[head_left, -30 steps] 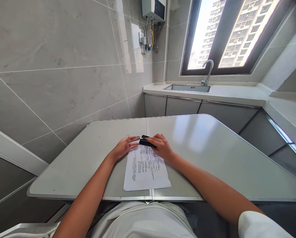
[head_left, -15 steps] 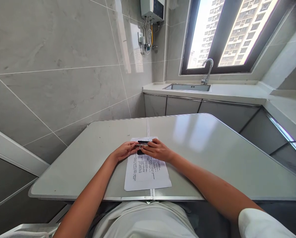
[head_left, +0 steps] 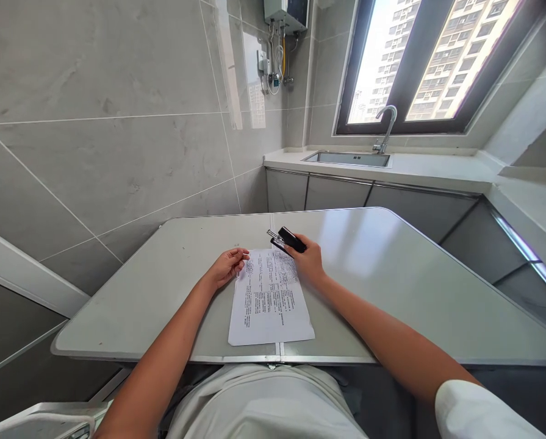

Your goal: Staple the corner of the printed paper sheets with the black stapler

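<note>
A printed sheet of paper (head_left: 269, 299) lies flat on the grey table (head_left: 391, 286) in front of me. My right hand (head_left: 307, 261) grips a black stapler (head_left: 287, 239) at the sheet's top right corner, raised a little off the table, its metal nose pointing left. Beside the sheet's top left corner rests my left hand (head_left: 227, 267), fingers loosely curled, fingertips close to the paper's edge, holding nothing.
A tiled wall runs along the table's left side. Behind the table a counter holds a sink (head_left: 349, 159) with a tap (head_left: 386, 127) under a window. A water heater (head_left: 285, 12) hangs on the back wall. A white object (head_left: 39, 421) shows at bottom left.
My right hand has lifted the stapler off the top of the sheet and moved it up to the right. My left hand has let go and drawn back to the left.
</note>
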A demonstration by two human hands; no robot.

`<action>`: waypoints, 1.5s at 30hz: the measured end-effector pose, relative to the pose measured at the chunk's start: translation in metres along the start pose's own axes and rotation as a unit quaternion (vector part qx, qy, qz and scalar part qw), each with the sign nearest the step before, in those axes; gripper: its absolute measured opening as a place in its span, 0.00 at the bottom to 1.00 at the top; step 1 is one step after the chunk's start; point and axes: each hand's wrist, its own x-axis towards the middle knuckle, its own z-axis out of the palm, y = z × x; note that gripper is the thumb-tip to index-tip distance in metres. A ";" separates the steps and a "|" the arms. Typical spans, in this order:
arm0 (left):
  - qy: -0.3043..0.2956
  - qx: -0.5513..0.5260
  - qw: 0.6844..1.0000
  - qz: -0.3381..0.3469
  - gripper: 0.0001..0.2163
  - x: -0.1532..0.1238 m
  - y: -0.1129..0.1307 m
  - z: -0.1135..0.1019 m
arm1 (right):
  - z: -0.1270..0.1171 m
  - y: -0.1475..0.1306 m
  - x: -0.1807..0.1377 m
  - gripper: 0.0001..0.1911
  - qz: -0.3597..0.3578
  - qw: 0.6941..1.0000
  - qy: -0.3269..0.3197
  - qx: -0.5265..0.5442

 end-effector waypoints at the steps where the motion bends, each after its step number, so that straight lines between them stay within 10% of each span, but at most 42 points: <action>1: -0.010 0.001 1.000 0.008 0.16 0.000 0.000 0.000 | -0.001 0.001 0.002 0.22 0.016 1.000 -0.003 0.022; 16: -0.118 0.103 0.988 0.019 0.19 -0.016 0.011 0.015 | 0.015 0.004 -0.008 0.18 -0.018 0.968 -0.250 -0.032; 23: -0.165 0.169 0.971 0.018 0.26 -0.026 0.015 0.024 | 0.016 -0.014 -0.018 0.16 -0.269 0.935 -0.144 -0.183; 28: -0.226 0.227 0.947 0.022 0.31 -0.032 0.017 0.030 | 0.030 -0.030 -0.036 0.10 -0.401 0.882 -0.202 -0.145; 45: -0.275 0.198 0.940 0.042 0.36 -0.034 0.017 0.021 | 0.038 -0.032 -0.042 0.12 -0.420 0.892 -0.159 -0.058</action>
